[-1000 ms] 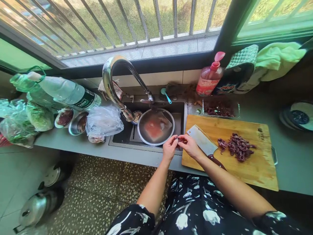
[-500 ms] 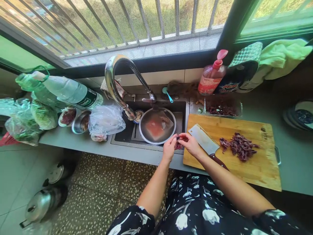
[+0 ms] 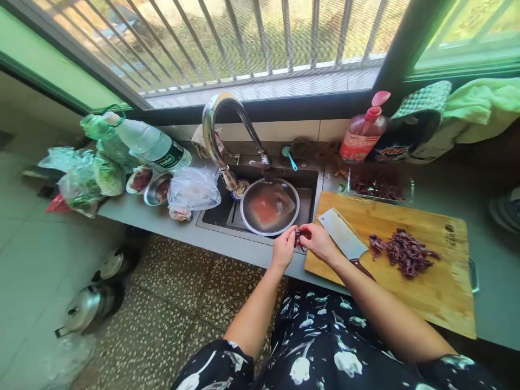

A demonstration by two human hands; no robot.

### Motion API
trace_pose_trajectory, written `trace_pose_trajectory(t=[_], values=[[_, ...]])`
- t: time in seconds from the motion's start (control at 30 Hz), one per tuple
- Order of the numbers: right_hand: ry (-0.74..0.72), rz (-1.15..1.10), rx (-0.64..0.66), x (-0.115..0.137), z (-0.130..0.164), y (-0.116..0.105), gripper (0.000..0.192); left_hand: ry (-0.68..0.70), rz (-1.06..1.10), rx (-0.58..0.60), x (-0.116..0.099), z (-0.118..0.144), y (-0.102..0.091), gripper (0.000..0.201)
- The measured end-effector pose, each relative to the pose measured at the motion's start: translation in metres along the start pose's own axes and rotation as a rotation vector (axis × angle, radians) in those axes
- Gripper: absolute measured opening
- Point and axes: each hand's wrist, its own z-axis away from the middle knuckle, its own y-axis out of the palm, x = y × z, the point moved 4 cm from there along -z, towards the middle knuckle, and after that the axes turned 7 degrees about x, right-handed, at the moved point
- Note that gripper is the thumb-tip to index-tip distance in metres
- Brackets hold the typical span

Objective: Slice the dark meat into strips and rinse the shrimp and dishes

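Note:
Over the sink's front edge, my left hand (image 3: 283,248) and my right hand (image 3: 319,242) meet, fingers pinched together. Between them is a small, limp, dark purplish-red piece (image 3: 299,238) of what looks like raw meat or seafood; its exact kind is unclear. Just beyond, a round bowl (image 3: 244,212) of reddish water sits in the dark sink (image 3: 311,187), with a pale slab in it. To the right, a cleaver (image 3: 344,234) lies on a wooden cutting board (image 3: 442,292), partly under my right forearm. Similar purplish pieces (image 3: 408,253) form a heap on the board.
A curved faucet (image 3: 211,122) arches over the sink. Behind the board stand a clear tray (image 3: 379,184) of dark pieces and a pink pump bottle (image 3: 363,135). Leftward are a plastic bag (image 3: 194,188), a metal bowl (image 3: 156,190) and a large water bottle (image 3: 150,142). Pots (image 3: 85,309) stand on the floor.
The view has turned slightly left, so the scene shifts right. My hands stay together by the sink edge, and more of the purplish piece shows between them.

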Motion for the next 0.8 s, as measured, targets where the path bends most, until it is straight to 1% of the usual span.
trace_pose_trajectory(t=[0.13,0.23,0.33,0.43,0.53,0.63,0.7,0.8], values=[[-0.019,0.054,0.052,0.007,0.003,-0.002,0.014,0.029,-0.089,-0.057,-0.015,0.016,0.0,0.029],[-0.094,0.155,0.076,0.019,0.002,0.002,0.011,0.014,-0.094,-0.097,-0.022,0.025,-0.004,0.028],[-0.179,0.261,0.054,0.031,0.0,0.01,0.011,0.01,-0.08,-0.132,-0.025,0.029,-0.015,0.027],[-0.235,0.339,0.03,0.042,-0.007,0.023,0.012,0.004,-0.101,-0.139,-0.025,0.028,-0.033,0.026],[-0.283,0.351,0.04,0.053,-0.021,0.04,0.014,-0.002,-0.12,-0.091,-0.019,0.022,-0.058,0.028],[-0.274,0.307,0.042,0.064,-0.043,0.066,0.015,-0.012,-0.081,-0.031,-0.008,0.012,-0.091,0.032],[-0.255,0.252,0.035,0.075,-0.061,0.087,0.015,-0.027,0.02,-0.025,0.002,0.005,-0.119,0.034],[-0.212,0.146,0.044,0.097,-0.09,0.124,0.014,-0.077,0.203,-0.037,0.015,-0.006,-0.168,0.038]])
